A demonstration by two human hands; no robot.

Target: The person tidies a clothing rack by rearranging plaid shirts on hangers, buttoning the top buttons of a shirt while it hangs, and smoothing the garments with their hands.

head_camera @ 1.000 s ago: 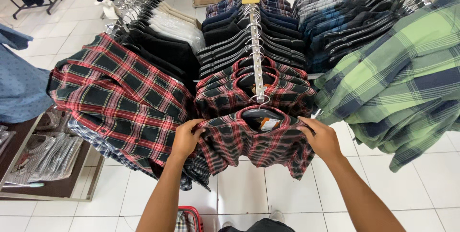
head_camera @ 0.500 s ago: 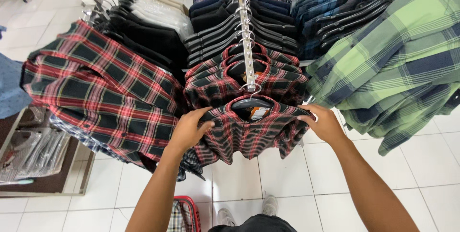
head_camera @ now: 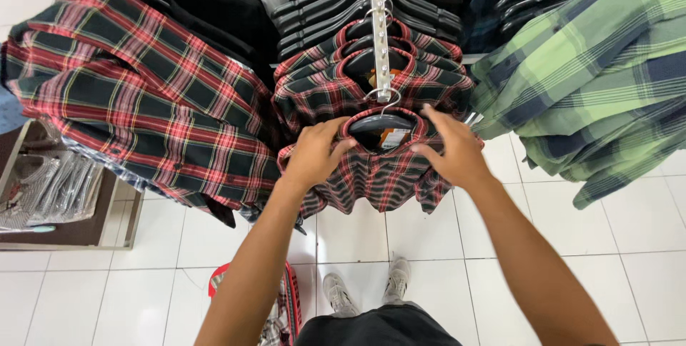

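Here, plaid shirt point(head_camera: 371, 174) between both hands point(head_camera: 386, 149).

A small orange and white label point(head_camera: 389, 137) sits inside the collar of the front plaid shirt, centre of the frame. Another orange tag point(head_camera: 392, 74) shows just above it. At the left edge, clear plastic packages point(head_camera: 61, 192) lie on a low shelf.

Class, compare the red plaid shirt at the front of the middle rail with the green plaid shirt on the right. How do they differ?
The red plaid shirt is red and dark with small checks; the green plaid shirt is green and navy with broad checks. The left hand and right hand are on the red one; nothing touches the green. Both hang on rails.
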